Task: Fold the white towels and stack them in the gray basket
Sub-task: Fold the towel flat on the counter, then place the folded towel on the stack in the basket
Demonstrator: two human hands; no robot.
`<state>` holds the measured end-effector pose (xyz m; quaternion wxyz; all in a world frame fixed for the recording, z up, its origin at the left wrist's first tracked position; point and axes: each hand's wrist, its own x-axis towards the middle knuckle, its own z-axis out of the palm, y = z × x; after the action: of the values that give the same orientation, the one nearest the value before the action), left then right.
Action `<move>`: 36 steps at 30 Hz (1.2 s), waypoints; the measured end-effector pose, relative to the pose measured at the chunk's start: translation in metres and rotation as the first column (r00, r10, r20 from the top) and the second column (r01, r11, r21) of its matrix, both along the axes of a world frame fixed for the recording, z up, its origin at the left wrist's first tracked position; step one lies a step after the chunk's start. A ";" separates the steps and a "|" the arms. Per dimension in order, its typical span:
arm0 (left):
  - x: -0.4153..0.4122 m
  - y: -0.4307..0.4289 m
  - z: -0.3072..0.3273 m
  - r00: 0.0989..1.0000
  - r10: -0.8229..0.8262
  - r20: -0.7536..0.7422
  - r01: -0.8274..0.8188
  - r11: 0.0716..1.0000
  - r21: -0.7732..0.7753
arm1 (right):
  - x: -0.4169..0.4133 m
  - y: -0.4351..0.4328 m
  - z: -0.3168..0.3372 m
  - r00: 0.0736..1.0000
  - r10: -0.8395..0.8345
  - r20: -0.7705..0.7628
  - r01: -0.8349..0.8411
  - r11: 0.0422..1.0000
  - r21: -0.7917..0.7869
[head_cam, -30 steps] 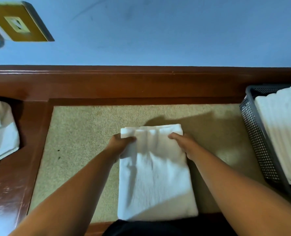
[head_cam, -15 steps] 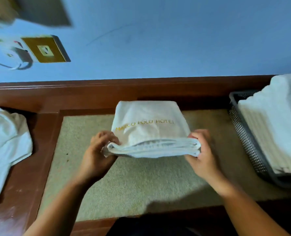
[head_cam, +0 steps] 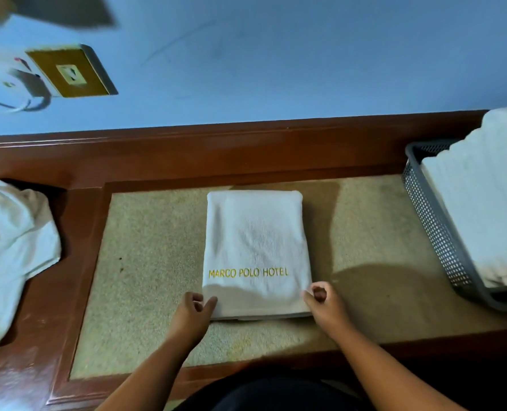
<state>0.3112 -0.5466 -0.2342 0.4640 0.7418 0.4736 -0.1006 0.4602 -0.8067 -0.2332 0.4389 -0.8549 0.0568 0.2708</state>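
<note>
Both hands are down at the near corners of a folded white towel point(head_cam: 255, 241). The left hand point(head_cam: 193, 310) is at the near left corner, its thumb lying on the cloth and its fingers curled in beside the edge. The right hand point(head_cam: 325, 305) is at the near right corner, fingers curled, with the tips against the towel's side. From where I stand I cannot tell whether either hand is pinching the edge or only touching it.

The towel lies flat in the middle of the counter point(head_cam: 157, 262), on its beige inlaid panel, as a neat upright rectangle with its layered edges toward the person. Yellow lettering point(head_cam: 248, 273) across its near part reads MARCO POLO HOTEL.

To the right, well apart from the towel, a gray mesh basket point(head_cam: 433, 221) stands on the counter. A stack point(head_cam: 489, 209) of folded white towels fills it and rises above its rim. At the far left a loose heap point(head_cam: 12, 247) of unfolded white cloth lies on the dark wooden border.

Behind the counter is a blue wall point(head_cam: 305, 54) with a brass-coloured socket plate point(head_cam: 70, 73) at the upper left.
</note>
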 end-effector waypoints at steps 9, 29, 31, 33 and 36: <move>0.020 0.009 0.006 0.989 -0.037 -0.142 0.036 0.999 -0.013 | 0.028 0.013 0.011 0.967 0.120 -0.223 -0.177 0.949 -0.259; 0.082 -0.027 0.156 0.837 0.505 0.211 -0.038 0.438 -0.898 | 0.070 -0.006 0.132 0.923 -0.065 -0.380 0.227 0.889 0.398; 0.096 -0.045 0.179 0.849 0.469 0.245 0.014 0.442 -0.897 | 0.076 -0.029 0.152 0.926 -0.093 -0.365 0.248 0.880 0.405; 0.113 -0.066 0.203 0.852 0.432 0.296 0.072 0.462 -0.884 | 0.085 -0.051 0.177 0.936 -0.119 -0.332 0.261 0.866 0.426; 0.147 -0.110 0.242 0.838 0.347 0.421 0.224 0.485 -0.845 | 0.110 -0.104 0.224 0.961 -0.165 -0.222 0.258 0.827 0.500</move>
<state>0.4581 -0.6564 0.0083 0.8905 0.3799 0.2318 -0.0946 0.5704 -0.9107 -0.0091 0.6762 -0.6648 0.1125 0.2970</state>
